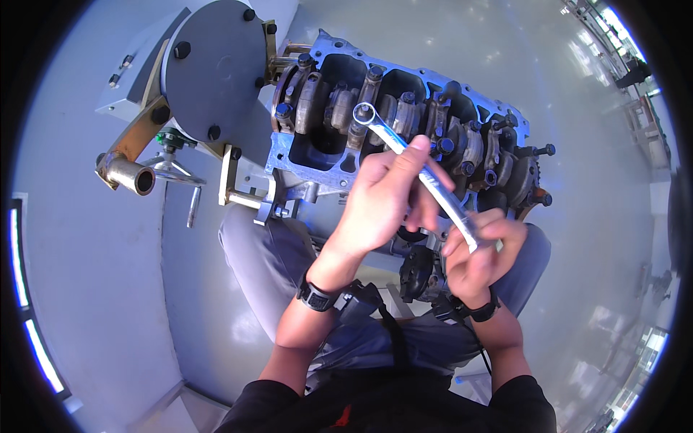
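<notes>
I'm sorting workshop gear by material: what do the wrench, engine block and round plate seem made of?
Wrench: likely steel, polished or chromed; bright highlights run along its shaft.
Engine block: metal, probably cast; its rim looks flat and bluish grey, but iron or aluminium is unclear.
Round plate: probably metal, perhaps painted; dark grey, even, dull face.

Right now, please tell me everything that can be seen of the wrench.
The wrench is long, straight and shiny silver, apparently metal, with a closed ring end. It slants from upper left to lower right, partly over the engine block. The left hand grips it near the middle; the right hand, blurred, curls at its lower end, whose shape is unclear. Whether the ring sits on anything cannot be told.
</notes>
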`<state>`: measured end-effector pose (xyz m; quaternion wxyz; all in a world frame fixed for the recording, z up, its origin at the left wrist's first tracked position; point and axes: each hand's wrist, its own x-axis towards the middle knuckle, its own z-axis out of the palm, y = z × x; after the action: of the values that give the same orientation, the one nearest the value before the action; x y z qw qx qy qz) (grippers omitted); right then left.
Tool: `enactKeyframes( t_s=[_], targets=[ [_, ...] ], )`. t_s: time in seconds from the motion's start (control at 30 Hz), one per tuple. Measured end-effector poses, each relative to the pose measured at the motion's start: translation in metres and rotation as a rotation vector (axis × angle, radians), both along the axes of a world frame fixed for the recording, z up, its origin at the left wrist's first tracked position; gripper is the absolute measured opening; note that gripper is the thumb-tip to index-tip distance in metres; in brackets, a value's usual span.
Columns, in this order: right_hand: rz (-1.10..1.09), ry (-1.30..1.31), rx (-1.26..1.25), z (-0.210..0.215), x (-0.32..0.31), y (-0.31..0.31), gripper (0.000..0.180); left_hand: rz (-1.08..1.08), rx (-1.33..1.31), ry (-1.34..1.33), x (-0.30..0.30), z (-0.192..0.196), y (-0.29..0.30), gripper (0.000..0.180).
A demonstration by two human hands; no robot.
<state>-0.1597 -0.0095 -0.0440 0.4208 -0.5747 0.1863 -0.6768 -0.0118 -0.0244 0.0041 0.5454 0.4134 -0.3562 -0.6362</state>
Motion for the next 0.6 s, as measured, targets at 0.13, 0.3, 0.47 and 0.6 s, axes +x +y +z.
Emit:
enactKeyframes(
  t_s=[0.13,0.3,0.47,0.6],
  targets=[
    [0.16,0.312,-0.297,-0.001,0.002,0.001,0.04,0.084,0.082,-0.153,0.013,0.004,0.007,0.053],
    [0.192,0.305,-0.295,0.001,0.009,0.007,0.044,0.08,0.179,-0.203,0.02,0.004,0.013,0.052],
    [0.205,0.337,-0.312,0.001,0.01,0.01,0.04,-0.014,0.203,-0.089,0.026,-0.002,0.013,0.052],
    [0.126,0.248,-0.17,-0.013,0.0,0.012,0.036,-0.067,0.239,0.125,0.017,-0.002,0.009,0.051]
  ],
)
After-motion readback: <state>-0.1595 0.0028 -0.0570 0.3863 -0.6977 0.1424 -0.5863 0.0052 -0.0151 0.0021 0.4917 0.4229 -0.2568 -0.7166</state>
